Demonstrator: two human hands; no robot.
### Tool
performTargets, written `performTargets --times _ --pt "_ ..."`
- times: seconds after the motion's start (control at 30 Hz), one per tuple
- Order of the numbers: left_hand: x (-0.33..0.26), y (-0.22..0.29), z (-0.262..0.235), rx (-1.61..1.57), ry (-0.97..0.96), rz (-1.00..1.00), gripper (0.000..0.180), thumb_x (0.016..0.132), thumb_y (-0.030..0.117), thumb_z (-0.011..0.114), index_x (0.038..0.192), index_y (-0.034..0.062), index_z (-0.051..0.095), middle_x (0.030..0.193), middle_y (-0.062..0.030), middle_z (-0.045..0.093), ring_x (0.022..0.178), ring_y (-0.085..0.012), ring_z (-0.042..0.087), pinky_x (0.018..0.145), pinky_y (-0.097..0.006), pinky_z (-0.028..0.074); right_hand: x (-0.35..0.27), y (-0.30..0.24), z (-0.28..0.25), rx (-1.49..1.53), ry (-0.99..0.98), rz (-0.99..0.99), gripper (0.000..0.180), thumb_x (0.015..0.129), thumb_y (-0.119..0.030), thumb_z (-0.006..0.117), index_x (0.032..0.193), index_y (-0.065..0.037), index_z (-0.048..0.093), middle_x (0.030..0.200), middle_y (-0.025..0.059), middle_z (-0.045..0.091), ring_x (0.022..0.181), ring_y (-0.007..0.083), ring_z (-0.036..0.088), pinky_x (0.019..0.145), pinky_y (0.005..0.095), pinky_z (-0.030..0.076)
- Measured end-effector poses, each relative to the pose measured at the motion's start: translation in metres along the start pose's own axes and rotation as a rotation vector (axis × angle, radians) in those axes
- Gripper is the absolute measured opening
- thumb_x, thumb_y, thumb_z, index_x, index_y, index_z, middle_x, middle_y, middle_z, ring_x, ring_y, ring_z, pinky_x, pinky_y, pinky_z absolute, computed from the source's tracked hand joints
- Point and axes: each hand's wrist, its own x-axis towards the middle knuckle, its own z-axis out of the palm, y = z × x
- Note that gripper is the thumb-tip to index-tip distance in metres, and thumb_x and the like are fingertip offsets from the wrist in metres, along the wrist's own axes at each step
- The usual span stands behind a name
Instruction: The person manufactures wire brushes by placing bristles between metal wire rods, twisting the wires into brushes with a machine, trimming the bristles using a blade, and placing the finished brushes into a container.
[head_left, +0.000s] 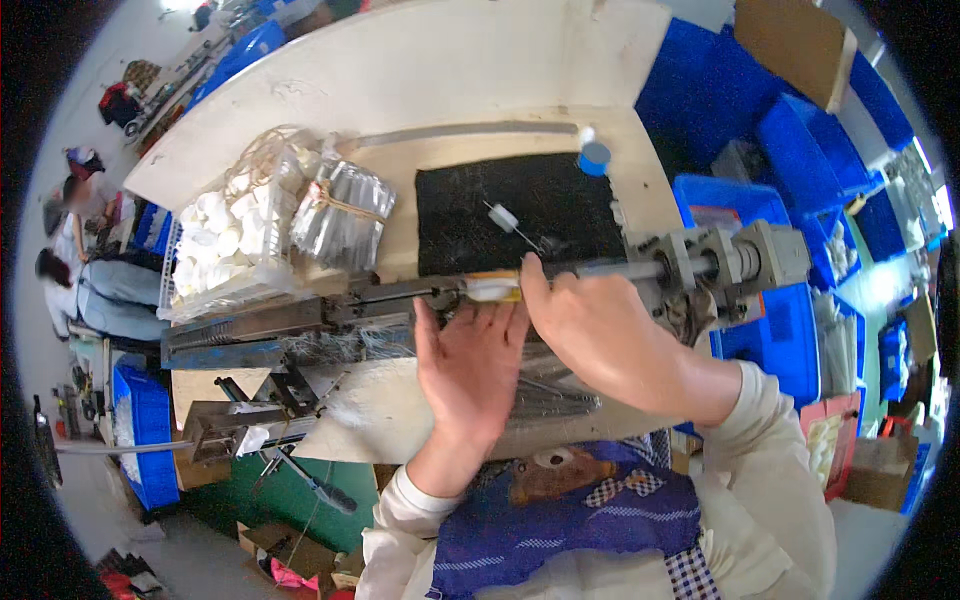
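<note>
A long metal bench machine [385,305] lies across the table in front of me. At its middle sits a white piece with yellow edges [492,288]. My left hand [470,372] is palm up with its fingers stretched, the fingertips at the near side of that piece and the thumb apart by the rail. Just right of the piece, my right hand [598,325] is closed over the machine, fingers curled; what they hold, if anything, is hidden. Behind the hands, a small white cylinder on a thin wire [503,217] lies on a black mat [455,205].
A white basket of white round parts [228,235] stands left, beside a tied bundle of clear, shiny tubes [343,215]. A blue-capped bottle [594,158] stands at the mat's far corner. Blue bins [790,345] fill the right side. People [105,285] sit at far left.
</note>
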Motion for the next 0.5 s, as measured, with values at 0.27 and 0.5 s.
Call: performTargets --times 0.27,0.5 --pt "0.004 -0.014 -0.01 0.264 0.054 0.109 0.039 0.099 0.031 0.04 0.121 -0.0008 0.043 0.126 -0.0123 0.046 0.125 -0.0252 0.039 0.113 -0.04 0.025 -0.054 0.015 0.034 0.407 -0.05 -0.006 0.022 0.079 -0.008 0.056 0.095 0.002 0.047 0.078 0.0178 0.062 0.07 0.0332 0.065 0.057 0.0401 0.052" --pt "-0.02 -0.059 -0.024 0.37 0.384 -0.1 0.047 0.099 0.026 0.037 0.138 0.002 0.033 0.142 -0.0157 0.036 0.134 -0.0306 0.031 0.115 -0.043 0.02 -0.087 -0.019 0.116 0.446 -0.416 0.127 0.015 0.081 -0.015 0.055 0.092 -0.006 0.061 0.084 0.0143 0.068 0.074 0.0285 0.069 0.063 0.0428 0.055"
